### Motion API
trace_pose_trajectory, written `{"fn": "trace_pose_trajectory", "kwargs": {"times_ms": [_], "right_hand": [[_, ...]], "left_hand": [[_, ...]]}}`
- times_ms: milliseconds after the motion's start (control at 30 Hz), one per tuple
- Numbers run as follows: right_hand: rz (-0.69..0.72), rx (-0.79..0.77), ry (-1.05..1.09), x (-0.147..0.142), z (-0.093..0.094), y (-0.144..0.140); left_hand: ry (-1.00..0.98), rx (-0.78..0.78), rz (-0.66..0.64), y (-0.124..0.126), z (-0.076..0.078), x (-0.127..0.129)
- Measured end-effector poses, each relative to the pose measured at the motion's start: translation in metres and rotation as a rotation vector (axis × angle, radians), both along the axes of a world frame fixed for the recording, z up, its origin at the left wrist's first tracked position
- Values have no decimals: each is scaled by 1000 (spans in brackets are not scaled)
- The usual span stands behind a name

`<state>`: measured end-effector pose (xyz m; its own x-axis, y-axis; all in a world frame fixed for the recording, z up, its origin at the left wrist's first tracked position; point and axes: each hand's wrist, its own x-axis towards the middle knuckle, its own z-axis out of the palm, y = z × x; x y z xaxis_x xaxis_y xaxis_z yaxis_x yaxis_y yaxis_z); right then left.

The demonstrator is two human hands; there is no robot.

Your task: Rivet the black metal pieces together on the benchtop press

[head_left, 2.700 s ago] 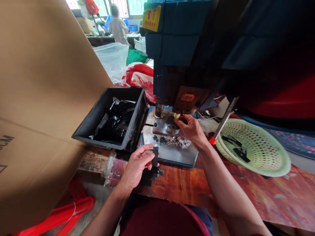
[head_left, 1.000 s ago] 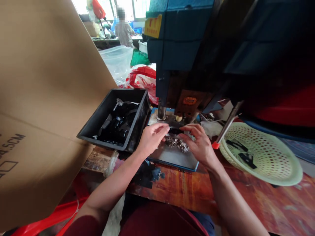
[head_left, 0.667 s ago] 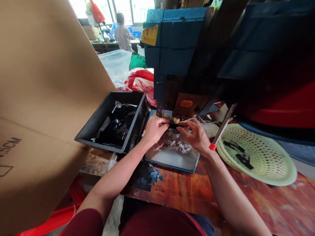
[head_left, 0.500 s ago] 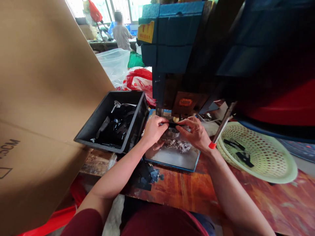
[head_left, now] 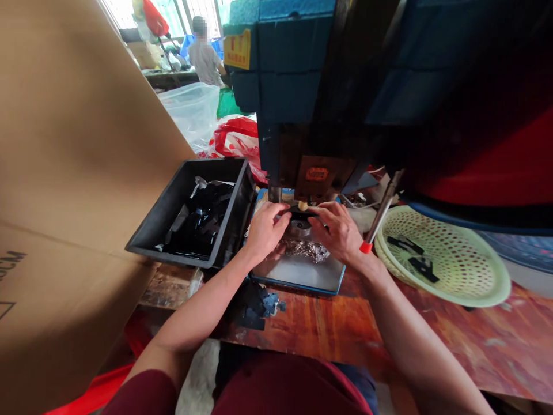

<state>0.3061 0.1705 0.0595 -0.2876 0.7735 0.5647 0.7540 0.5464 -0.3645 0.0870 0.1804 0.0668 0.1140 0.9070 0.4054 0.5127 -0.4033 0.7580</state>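
Head view: left grip (head_left: 268, 227) and right grip (head_left: 339, 229) at opposite ends of dark strip (head_left: 299, 213); whether fingers are closed on it, cannot tell. Dark strip between both grips, just nearer than pale knob (head_left: 303, 205). Blue machine head (head_left: 294, 92) overhangs grips, blocking space above. Red-tipped rod (head_left: 384, 207) crowds right grip's wrist. Loose shiny bits (head_left: 307, 250) on near side of grips. Black bin (head_left: 237, 213) left of left grip; pale green basket (head_left: 469, 262) right of right grip; black pieces (head_left: 259, 305) on bench (head_left: 319, 323), nearer body.
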Motion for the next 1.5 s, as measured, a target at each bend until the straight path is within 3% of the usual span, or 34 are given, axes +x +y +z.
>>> {"fn": "trace_pose_trajectory", "kwargs": {"times_ms": [133,267,400,567,867,1033,1233,1367,1500], "right_hand": [[-116,-54,164,10,-11,-36],[-156,-69,77,17,-27,-87],[-141,-16,-72,13,-44,-114],[-168,48,-208,11,-50,-115],[-183,101,-305,9,-46,-126],[-78,121,-365,-1,-40,-133],[52,120,-344,-10,-42,-135],[137,109,-320,-14,-48,-134],[146,104,-307,-20,-55,-128]], "left_hand": [[1,40,64,-44,-6,-17],[289,125,45,-95,-29,-38],[579,158,32,-119,-50,-44],[664,189,30,-123,-53,-42],[632,258,-51,-129,-61,-47],[534,310,-99,-128,-65,-49],[413,267,-107,-120,-66,-45],[159,168,15,-106,-51,-34],[-157,-134,113,-96,-32,-24]]}}
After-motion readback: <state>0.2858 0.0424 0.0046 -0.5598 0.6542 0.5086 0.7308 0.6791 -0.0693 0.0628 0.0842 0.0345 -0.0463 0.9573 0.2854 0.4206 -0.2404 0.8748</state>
